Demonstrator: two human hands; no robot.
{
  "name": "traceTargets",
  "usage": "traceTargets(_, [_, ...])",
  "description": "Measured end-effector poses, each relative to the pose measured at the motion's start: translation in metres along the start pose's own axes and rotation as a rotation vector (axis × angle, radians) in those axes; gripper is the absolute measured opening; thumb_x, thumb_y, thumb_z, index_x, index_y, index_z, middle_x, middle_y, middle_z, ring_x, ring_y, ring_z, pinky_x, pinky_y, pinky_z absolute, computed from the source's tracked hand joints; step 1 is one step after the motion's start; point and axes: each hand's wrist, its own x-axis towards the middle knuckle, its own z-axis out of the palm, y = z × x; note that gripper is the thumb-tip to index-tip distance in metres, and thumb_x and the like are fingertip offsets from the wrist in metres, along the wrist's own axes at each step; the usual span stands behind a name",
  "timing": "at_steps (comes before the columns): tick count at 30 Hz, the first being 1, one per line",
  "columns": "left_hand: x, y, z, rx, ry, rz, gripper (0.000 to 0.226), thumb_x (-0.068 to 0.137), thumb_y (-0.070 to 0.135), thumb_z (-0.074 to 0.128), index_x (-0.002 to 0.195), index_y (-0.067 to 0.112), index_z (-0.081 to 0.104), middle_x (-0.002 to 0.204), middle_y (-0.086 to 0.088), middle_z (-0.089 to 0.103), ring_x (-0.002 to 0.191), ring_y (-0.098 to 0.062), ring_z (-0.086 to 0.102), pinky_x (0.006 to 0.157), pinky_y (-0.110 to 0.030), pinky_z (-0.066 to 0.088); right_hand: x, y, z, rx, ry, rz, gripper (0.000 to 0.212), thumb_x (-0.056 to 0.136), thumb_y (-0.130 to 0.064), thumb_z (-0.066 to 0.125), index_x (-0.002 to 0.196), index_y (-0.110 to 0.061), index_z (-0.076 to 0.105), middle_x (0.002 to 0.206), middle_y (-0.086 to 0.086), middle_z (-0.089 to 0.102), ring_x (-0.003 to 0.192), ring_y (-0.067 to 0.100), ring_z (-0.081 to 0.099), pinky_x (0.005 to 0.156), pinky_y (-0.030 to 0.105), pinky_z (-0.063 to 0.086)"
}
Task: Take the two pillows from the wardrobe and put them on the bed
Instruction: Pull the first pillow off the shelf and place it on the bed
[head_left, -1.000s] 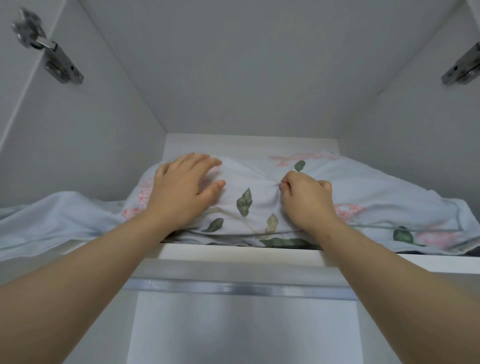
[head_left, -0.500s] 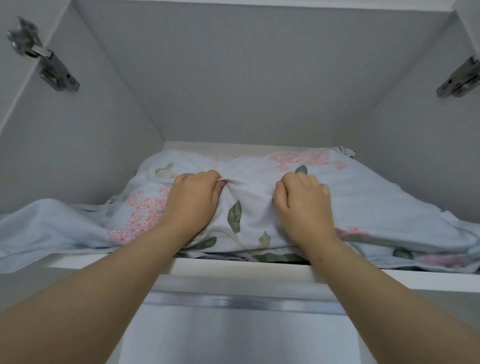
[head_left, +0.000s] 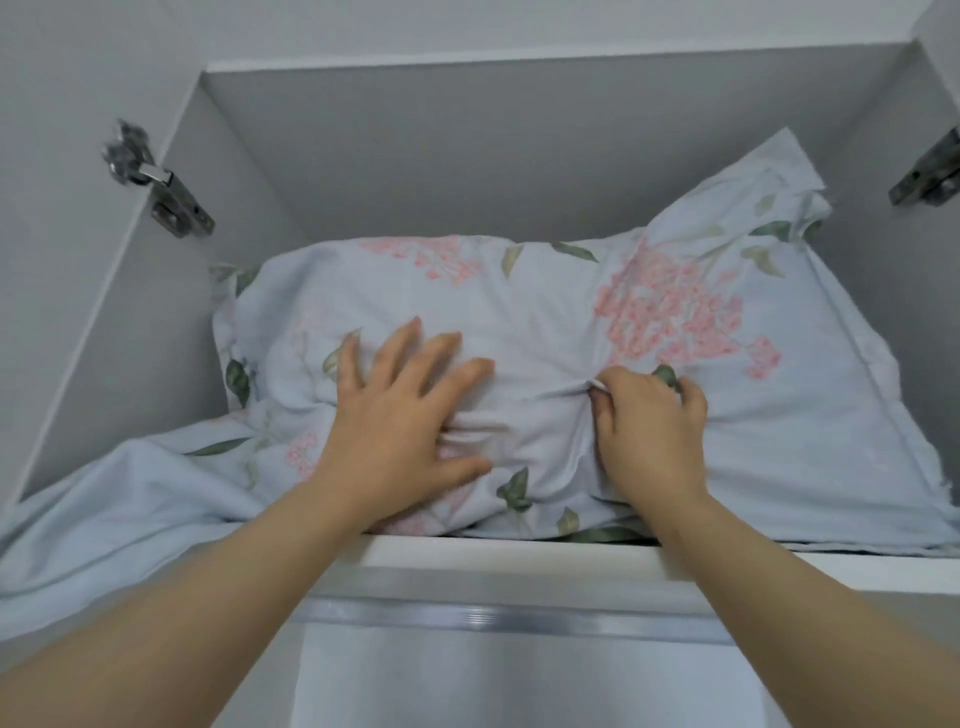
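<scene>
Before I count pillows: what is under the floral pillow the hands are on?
Under the floral pillow only a thin strip of more floral fabric shows at the shelf edge. Whether that is a second pillow is hidden.

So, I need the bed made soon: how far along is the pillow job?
Early. Nothing looks done: the floral pillow lies on the wardrobe shelf, and no bed is in view. In hand: the right hand is bunching the pillow's fabric, while the left hand lies spread open on top. Left: pull this pillow out, carry it to the bed, then fetch the second; I can't make out a separate one here.
</scene>
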Motion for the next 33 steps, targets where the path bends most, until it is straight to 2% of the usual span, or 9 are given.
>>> traceTargets(2, [0.001, -0.005, -0.007, 0.01, -0.175, -0.076, 0.078, 0.061, 0.075, 0.04, 0.129, 0.037, 0.044, 0.145, -0.005, 0.042, 0.137, -0.035, 0.024, 0.099, -0.072, 0.015, -0.001, -0.003, -0.005, 0.064, 0.027, 0.045, 0.02, 0.097, -0.02, 0.037, 0.081, -0.015, 0.047, 0.08, 0.007, 0.057, 0.091, 0.033, 0.054, 0.097, 0.043, 0.029])
traceTargets(4, [0.005, -0.001, -0.012, -0.044, -0.248, -0.128, 0.056, 0.077, 0.061, 0.043, 0.125, 0.034, 0.054, 0.145, -0.002, 0.043, 0.139, -0.035, 0.026, 0.1, -0.072, 0.015, -0.003, -0.006, -0.009, 0.145, 0.056, 0.082, 0.018, 0.098, -0.019, 0.036, 0.08, -0.015, 0.039, 0.08, 0.006, 0.048, 0.089, 0.034, 0.051, 0.091, 0.043, 0.031])
traceTargets(8, [0.013, 0.007, -0.012, -0.181, -0.039, -0.24, 0.017, 0.087, 0.015, 0.051, 0.097, 0.015, 0.065, 0.108, -0.004, 0.067, 0.117, -0.027, 0.053, 0.101, -0.056, 0.027, -0.002, -0.014, -0.023, 0.187, 0.077, 0.111, 0.022, 0.1, -0.02, 0.03, 0.08, -0.012, 0.034, 0.078, 0.003, 0.039, 0.08, 0.028, 0.041, 0.08, 0.039, 0.026])
traceTargets(10, [0.013, 0.006, -0.014, -0.177, 0.115, -0.202, 0.022, 0.082, 0.015, 0.043, 0.088, 0.012, 0.064, 0.079, -0.007, 0.067, 0.083, -0.03, 0.064, 0.093, -0.049, 0.039, 0.001, -0.018, -0.034, 0.174, 0.149, 0.084, 0.022, 0.1, -0.021, 0.028, 0.08, -0.012, 0.034, 0.078, 0.009, 0.045, 0.08, 0.032, 0.044, 0.074, 0.035, 0.018])
traceTargets(12, [0.014, 0.006, -0.019, -0.145, 0.233, -0.177, 0.024, 0.08, 0.016, 0.04, 0.086, 0.011, 0.063, 0.07, -0.008, 0.062, 0.068, -0.03, 0.06, 0.079, -0.035, 0.036, 0.004, -0.022, -0.045, 0.15, 0.241, 0.046, 0.022, 0.095, -0.025, 0.025, 0.079, -0.013, 0.034, 0.082, 0.018, 0.055, 0.082, 0.036, 0.05, 0.072, 0.037, 0.018])
traceTargets(17, [0.017, 0.007, -0.046, -0.078, 0.372, -0.142, 0.017, 0.081, 0.01, 0.044, 0.084, 0.009, 0.061, 0.066, -0.009, 0.057, 0.062, -0.029, 0.053, 0.062, -0.031, 0.024, 0.005, -0.029, -0.068, 0.088, 0.286, 0.011, 0.023, 0.091, -0.028, 0.022, 0.078, -0.013, 0.034, 0.073, 0.007, 0.044, 0.069, 0.029, 0.039, 0.075, 0.038, 0.021])
traceTargets(22, [0.006, 0.011, -0.069, -0.126, 0.383, -0.081, 0.021, 0.084, 0.014, 0.043, 0.081, 0.007, 0.062, 0.059, -0.009, 0.058, 0.054, -0.029, 0.052, 0.053, -0.032, 0.039, -0.014, -0.038, -0.09, 0.12, 0.274, -0.015, 0.024, 0.092, -0.027, 0.025, 0.077, -0.011, 0.035, 0.07, 0.008, 0.043, 0.064, 0.024, 0.032, 0.071, 0.034, 0.02])
traceTargets(27, [-0.015, 0.016, -0.084, -0.097, 0.366, -0.115, 0.022, 0.08, 0.019, 0.043, 0.072, 0.006, 0.059, 0.046, -0.007, 0.053, 0.039, -0.026, 0.048, 0.046, -0.023, 0.026, -0.033, -0.047, -0.104, 0.102, 0.255, -0.043, 0.025, 0.092, -0.028, 0.026, 0.077, -0.011, 0.037, 0.077, 0.028, 0.058, 0.068, 0.042, 0.049, 0.065, 0.035, 0.021])
traceTargets(33, [-0.035, 0.026, -0.108, -0.046, 0.326, -0.174, 0.028, 0.084, 0.025, 0.042, 0.065, 0.008, 0.055, 0.039, -0.005, 0.048, 0.031, -0.023, 0.043, 0.044, -0.02, 0.019, -0.049, -0.055, -0.118, 0.151, 0.287, -0.056, 0.037, 0.085, -0.042, 0.021, 0.067, -0.013, 0.035, 0.06, 0.024, 0.052, 0.058, 0.042, 0.051, 0.055, 0.035, 0.023])
